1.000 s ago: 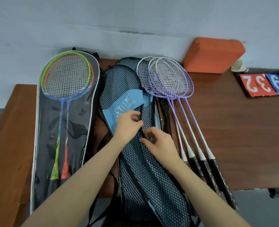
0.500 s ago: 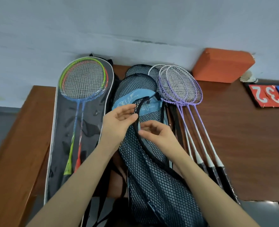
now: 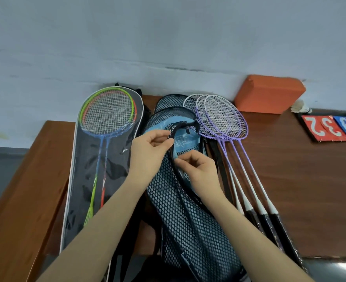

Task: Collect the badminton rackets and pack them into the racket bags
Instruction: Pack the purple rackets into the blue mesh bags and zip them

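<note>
A: What sits at the left of the frame?

B: A clear-fronted racket bag (image 3: 90, 169) lies on the brown table (image 3: 302, 180), its round end toward the wall. Coloured rackets (image 3: 107, 117) lie inside it, green, red and blue frames stacked together.

A: And in the middle?

B: A black mesh racket bag (image 3: 180, 210) with a light blue lining, running from the upper centre down to the bottom edge. Its dark rim is pulled up into a loop near the top. The left hand (image 3: 147, 151) pinches that rim between thumb and fingertips. The right hand (image 3: 196, 169), just beside it and lower, has its fingers curled in a pinch at the opening; whether it grips the rim or the lining I cannot quite tell.

A: To the right of that?

B: Three purple rackets (image 3: 225, 119) lie fanned on the table, outside any bag, heads overlapping near the wall, black grips toward the bottom right. Further right an orange block (image 3: 269, 94) stands against the wall, and number cards (image 3: 330, 129) in red and blue lie at the right edge.
</note>
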`<action>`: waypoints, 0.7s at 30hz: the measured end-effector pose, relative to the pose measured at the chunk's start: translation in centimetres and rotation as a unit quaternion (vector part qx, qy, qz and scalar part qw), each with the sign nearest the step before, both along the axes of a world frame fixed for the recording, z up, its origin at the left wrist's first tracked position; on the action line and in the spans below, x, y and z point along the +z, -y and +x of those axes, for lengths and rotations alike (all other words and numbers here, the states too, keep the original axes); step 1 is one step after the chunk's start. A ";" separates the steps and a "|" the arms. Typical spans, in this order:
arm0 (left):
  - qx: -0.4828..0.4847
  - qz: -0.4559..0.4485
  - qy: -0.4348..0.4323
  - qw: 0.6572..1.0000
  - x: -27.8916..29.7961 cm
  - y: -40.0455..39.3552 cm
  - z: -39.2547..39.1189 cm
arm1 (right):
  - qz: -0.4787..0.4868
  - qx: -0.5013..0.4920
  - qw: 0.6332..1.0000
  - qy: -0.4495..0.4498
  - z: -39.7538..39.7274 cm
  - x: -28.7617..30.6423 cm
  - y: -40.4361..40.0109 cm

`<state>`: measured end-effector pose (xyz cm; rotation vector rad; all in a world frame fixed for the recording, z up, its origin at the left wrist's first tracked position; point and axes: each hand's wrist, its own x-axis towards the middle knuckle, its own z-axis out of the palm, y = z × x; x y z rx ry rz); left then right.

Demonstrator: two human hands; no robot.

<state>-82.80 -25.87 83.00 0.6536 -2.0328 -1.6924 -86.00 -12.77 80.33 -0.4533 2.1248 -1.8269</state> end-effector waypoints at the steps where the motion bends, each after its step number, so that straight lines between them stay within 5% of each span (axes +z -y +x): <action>1: 0.011 -0.006 0.014 1.000 -0.7 0.0 0.1 | 0.012 -0.003 1.000 0.007 0.1 -0.6 0.2; 6: 0.019 -0.067 0.087 0.994 -5.2 -0.5 0.9 | 0.087 -0.043 0.995 0.020 0.6 -4.7 0.7; 21: -0.047 -0.048 0.033 0.997 -8.7 -1.1 3.6 | 0.112 -0.101 0.987 0.050 0.7 -6.1 -0.7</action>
